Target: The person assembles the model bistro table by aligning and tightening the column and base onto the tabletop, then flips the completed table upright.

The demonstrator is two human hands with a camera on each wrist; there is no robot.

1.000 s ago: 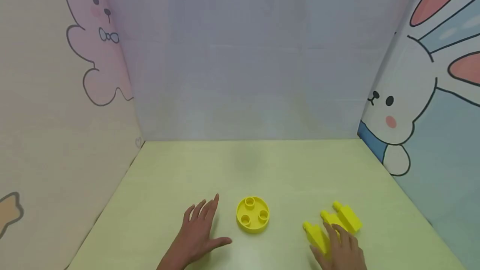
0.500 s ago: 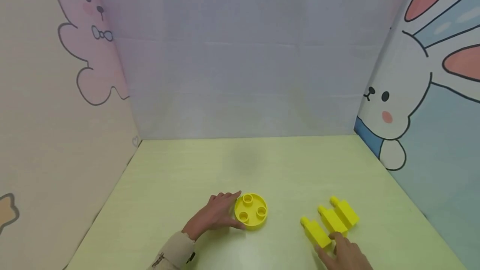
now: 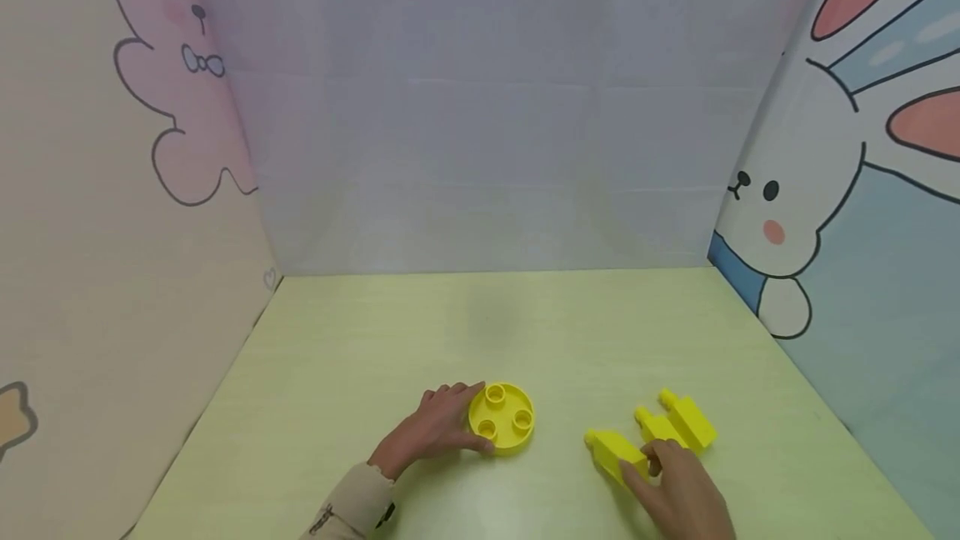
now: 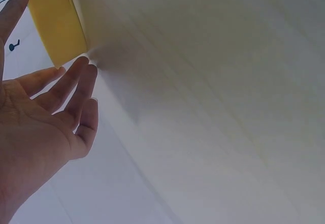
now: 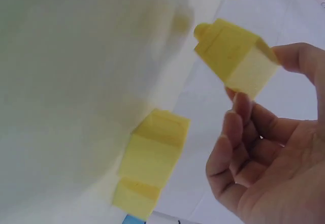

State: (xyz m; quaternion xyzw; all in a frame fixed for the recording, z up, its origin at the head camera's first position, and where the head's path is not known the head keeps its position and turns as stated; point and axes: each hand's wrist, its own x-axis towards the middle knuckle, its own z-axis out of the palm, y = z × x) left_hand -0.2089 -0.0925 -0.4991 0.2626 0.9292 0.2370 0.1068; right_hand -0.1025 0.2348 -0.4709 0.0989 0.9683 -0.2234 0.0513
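Observation:
In the head view a round yellow disc (image 3: 505, 412) with a raised rim and 3 short hollow tubes lies on the table. My left hand (image 3: 441, 425) pinches its rim from the left, thumb at the near side and forefinger at the far side. The left wrist view shows the disc's smooth side wall (image 4: 58, 23) between thumb and fingers. To the right, my right hand (image 3: 681, 483) pinches a yellow block with a round peg at one end (image 3: 617, 453) by its plain end. In the right wrist view this block (image 5: 228, 49) is tilted and raised off the table.
Two more yellow pegged blocks (image 3: 691, 421) lie side by side just beyond my right hand, which partly covers the nearer one. The pale green table (image 3: 375, 332) is bounded by a plain back wall (image 3: 487, 107) and side walls with cartoon animals.
My left hand has come right from beside the disc and taken hold of its rim. My right hand has pinched the leftmost block and lifted it slightly, shifting it left.

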